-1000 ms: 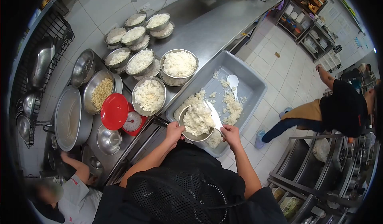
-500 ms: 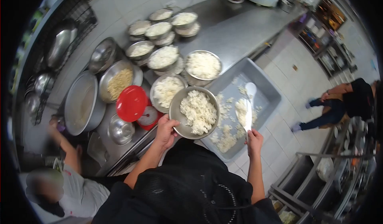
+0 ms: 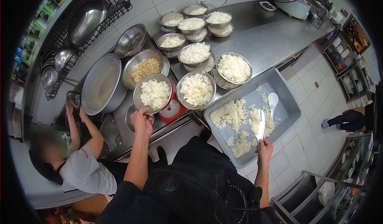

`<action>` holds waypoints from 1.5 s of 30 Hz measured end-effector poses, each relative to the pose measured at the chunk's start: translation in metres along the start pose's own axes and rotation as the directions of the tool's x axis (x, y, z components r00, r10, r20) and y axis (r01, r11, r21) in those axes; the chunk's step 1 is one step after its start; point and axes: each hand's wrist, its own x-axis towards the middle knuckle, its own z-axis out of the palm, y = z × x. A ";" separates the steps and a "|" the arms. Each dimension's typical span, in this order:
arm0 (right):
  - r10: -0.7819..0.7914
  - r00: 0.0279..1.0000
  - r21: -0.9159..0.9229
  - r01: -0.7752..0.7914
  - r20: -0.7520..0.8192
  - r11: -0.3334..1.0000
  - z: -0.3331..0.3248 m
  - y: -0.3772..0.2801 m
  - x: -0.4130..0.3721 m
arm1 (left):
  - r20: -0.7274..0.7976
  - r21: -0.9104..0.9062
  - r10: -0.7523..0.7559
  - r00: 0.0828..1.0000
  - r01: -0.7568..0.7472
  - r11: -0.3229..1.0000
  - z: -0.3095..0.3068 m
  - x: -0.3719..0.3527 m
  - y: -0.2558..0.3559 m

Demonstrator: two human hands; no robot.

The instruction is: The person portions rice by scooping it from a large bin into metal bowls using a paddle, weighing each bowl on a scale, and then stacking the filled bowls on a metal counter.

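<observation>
My left hand grips the near rim of a metal bowl that holds a mound of white rice. The bowl sits over a red kitchen scale, whose dial faces me. In my right hand is a white rice paddle, its blade low over the grey tub with rice on it. Loose rice lies in the tub's near and left parts. A second white spoon rests in the tub. Just right of the scale stands another rice-filled bowl.
Several filled bowls, some stacked, stand on the steel counter. To the left are a large pot and a bowl of brownish grains. A co-worker reaches in at left; another person stands far right near shelves.
My left hand has moved the bowl of rice leftward, from beside the tub to over the red scale. The paddle stays over the tub. The view has shifted.
</observation>
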 end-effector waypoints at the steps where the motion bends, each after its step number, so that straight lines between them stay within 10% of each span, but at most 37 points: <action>1: -0.018 1.000 -0.025 0.018 0.003 1.000 -0.001 -0.006 0.001 | 0.001 -0.011 -0.005 1.000 0.005 1.000 -0.001 0.001 -0.002; 17: -0.220 0.941 -0.198 0.274 0.256 0.941 0.057 -0.172 -0.021 | 0.022 0.033 0.059 0.998 -0.060 0.998 -0.006 -0.005 -0.005; 26: -0.427 0.597 -0.118 0.663 0.679 0.739 0.222 -0.247 -0.067 | -0.137 0.061 0.170 0.976 -0.163 0.985 0.002 0.005 -0.016; 32: -0.528 0.509 -0.322 0.854 0.680 0.409 0.284 -0.236 -0.075 | -0.145 0.008 0.160 0.976 -0.160 0.987 0.008 -0.003 -0.015; 45: -0.580 0.516 -0.241 0.840 0.630 0.485 0.320 -0.214 -0.056 | -0.117 -0.024 0.123 0.986 -0.126 0.992 0.011 -0.012 -0.006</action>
